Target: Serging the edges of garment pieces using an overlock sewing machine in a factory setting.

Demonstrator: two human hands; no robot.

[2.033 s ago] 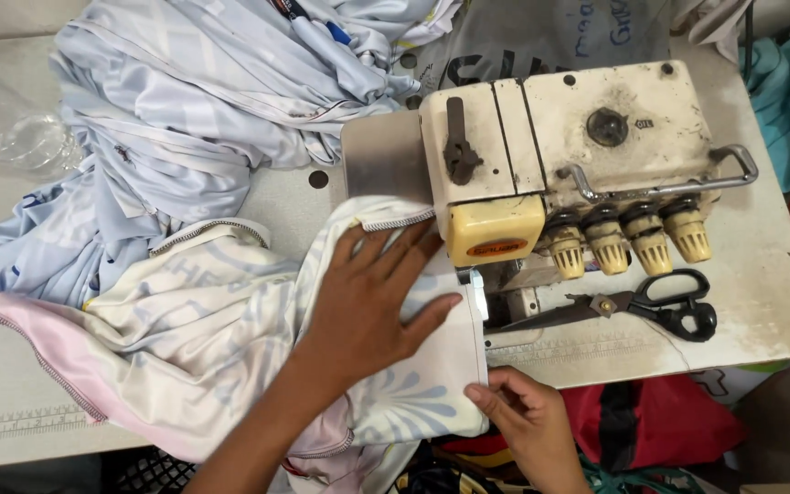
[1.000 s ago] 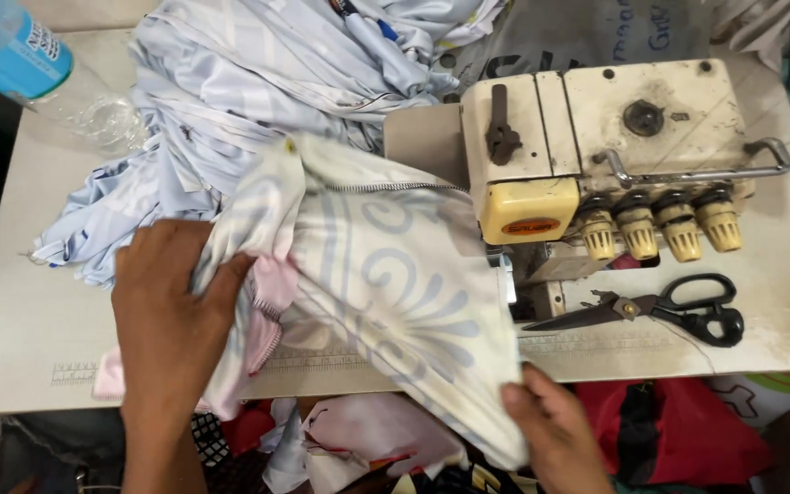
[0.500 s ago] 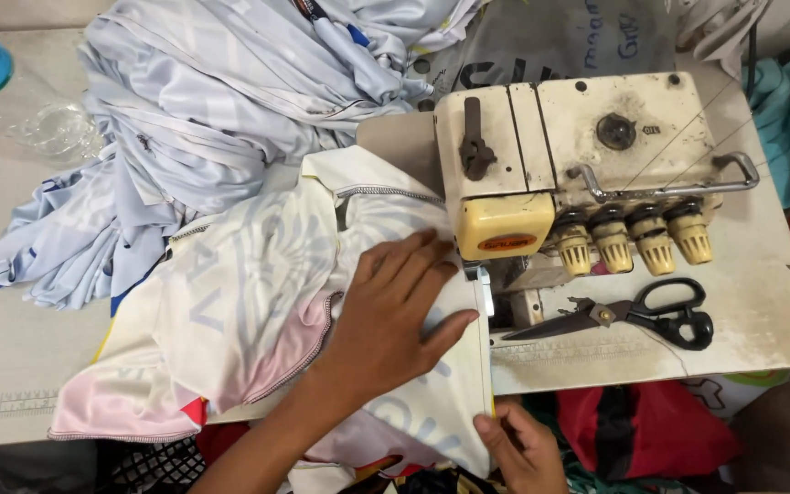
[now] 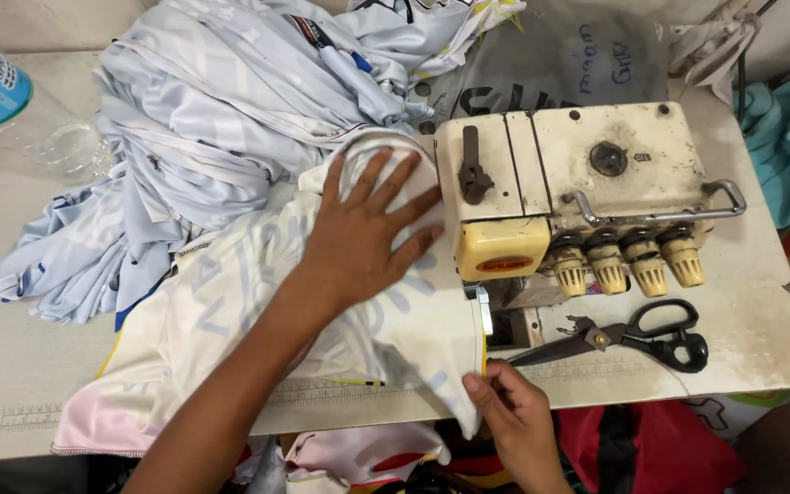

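Your left hand (image 4: 358,242) lies flat at the centre of the frame, fingers spread and released, pressing the pale patterned garment (image 4: 230,320) against the desk (image 4: 11,366) just beside the cream sewing machine (image 4: 578,183). Your right hand (image 4: 514,416), at the lower middle, has its fingers pinched on the garment's yellow-trimmed edge (image 4: 484,343), which runs up to the machine's foot. That edge sits right at the needle area, so by the look of it the seam is in hand rather than finished; the stretch between your right hand and the foot is not yet fed through, and how much is already sewn cannot be told.

A heap of similar pale blue garments (image 4: 230,119) fills the upper left behind the one you hold. A clear plastic bottle (image 4: 20,110) with a blue label lies at the far upper left; what it holds cannot be told. Black scissors (image 4: 633,338) rest at the right on the desk.
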